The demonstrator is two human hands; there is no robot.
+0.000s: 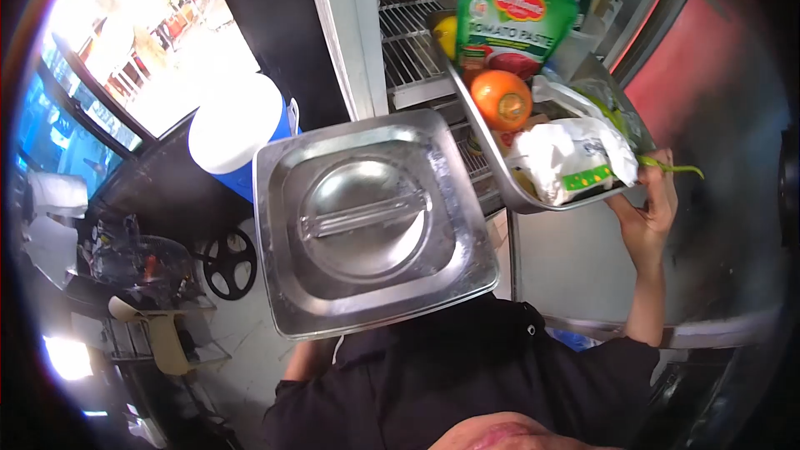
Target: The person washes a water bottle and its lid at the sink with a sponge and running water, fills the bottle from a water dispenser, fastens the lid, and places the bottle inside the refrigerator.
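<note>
A square steel pan with a lid [367,221] is held up in front of my chest. Behind it my left forearm [310,358] disappears; the hand and its fingers are hidden. My right hand [652,196] grips the near right corner of a deep metal tray [521,198] at the fridge opening. Inside that tray are a green tomato paste pouch [512,33], an orange [502,100], a white plastic bag [575,158] and something yellow [447,36]. A thin green chili pepper [675,168] sticks out over the rim by my right fingers.
Wire fridge shelves [408,42] lie beyond the tray, with the fridge door [700,117] at the right. To the left stand a blue bucket with a white lid [237,129], a black handwheel [230,263] and a chair-like frame [162,337]. A bright doorway lies at upper left.
</note>
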